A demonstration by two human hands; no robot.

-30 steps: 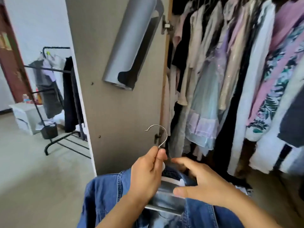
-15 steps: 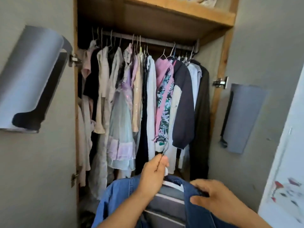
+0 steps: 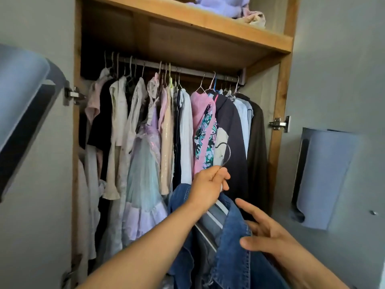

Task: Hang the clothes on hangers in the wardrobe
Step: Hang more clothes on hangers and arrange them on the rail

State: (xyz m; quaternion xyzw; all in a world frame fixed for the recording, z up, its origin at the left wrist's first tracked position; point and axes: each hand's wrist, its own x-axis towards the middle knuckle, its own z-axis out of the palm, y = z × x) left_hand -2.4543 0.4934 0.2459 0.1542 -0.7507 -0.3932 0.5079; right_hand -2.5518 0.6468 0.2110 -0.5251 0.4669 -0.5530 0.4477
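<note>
- From my remote seat, the open wardrobe (image 3: 280, 142) filled the head view, its wooden frame standing between two grey doors swung wide.
- Its shelf (image 3: 187, 24) ran across the top, with a lilac bundle (image 3: 220, 5) and a pale cloth lying on it.
- Below, the rail (image 3: 187, 70) carried a packed row of hanging clothes (image 3: 145, 132): pale shirts and a black top at the left, a lilac and mint dress, a white shirt, a pink floral piece, a navy top, light blue shirts and a dark brown coat at the far right.
- Two grey holders were fixed to the doors' inner faces, one large and close at the left (image 3: 23, 105), one further off at the right (image 3: 320, 178).
- I saw the denim jacket (image 3: 231, 247) low in the middle, draped on its hanger (image 3: 214, 217) in front of the hung row and not yet on the rail.
- The hanger's metal hook (image 3: 226, 153) stood upright before the navy top, well under the rail.
- The left hand (image 3: 208, 184) pinched the hanger's neck just under the hook, fingers curled round it and carrying the jacket.
- The right hand (image 3: 268, 234) was spread, fingers loosely straight, against the jacket's right front edge; I could not tell whether it touched the cloth.
</note>
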